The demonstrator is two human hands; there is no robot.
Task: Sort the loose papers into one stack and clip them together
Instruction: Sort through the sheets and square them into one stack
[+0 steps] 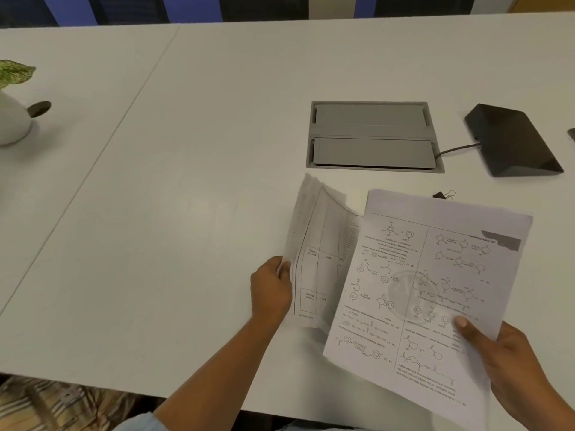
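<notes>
My right hand (504, 359) grips a printed sheet with chemistry diagrams (426, 293) by its near right corner, thumb on top, held above the white table (155, 213). My left hand (272, 289) holds a second bundle of sheets with a table printed on them (317, 250) by the left edge; these curl upward and lie partly under the diagram sheet. A small black binder clip (444, 194) lies on the table just beyond the diagram sheet's far edge, touched by neither hand.
A grey cable hatch (373, 136) is set into the table beyond the papers. A black wedge-shaped device (513, 140) with a cable sits at the right. A white pot with a leafy plant (12, 119) stands at the far left. The near table edge runs below my arms.
</notes>
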